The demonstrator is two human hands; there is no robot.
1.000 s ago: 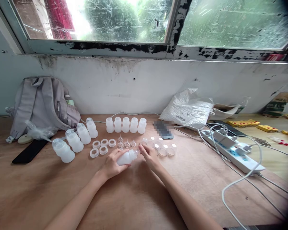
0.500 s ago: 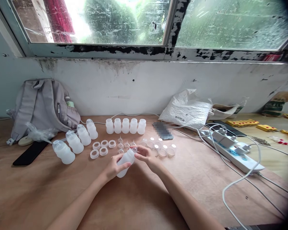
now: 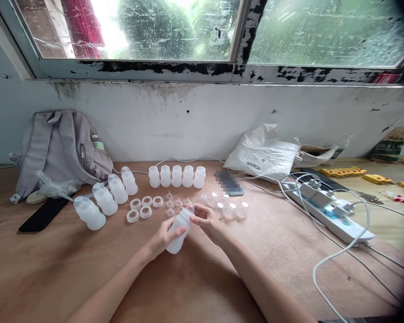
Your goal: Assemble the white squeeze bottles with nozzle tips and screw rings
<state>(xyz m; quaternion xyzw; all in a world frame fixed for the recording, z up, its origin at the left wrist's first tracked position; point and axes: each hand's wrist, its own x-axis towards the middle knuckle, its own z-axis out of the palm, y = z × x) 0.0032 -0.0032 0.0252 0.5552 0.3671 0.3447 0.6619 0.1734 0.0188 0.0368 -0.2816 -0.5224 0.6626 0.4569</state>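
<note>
No writing legible, left hand wrapped around tilted white bottle, right hand fingers pinched at its neck, above counter.

Both hands on a white bottle at the table

The left hand grips the tilted bottle; the right hand pinches its top, near loose rings and clear caps.

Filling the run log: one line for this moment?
left hand: holds bottle | right hand: at bottle top | table: rings, caps
</note>
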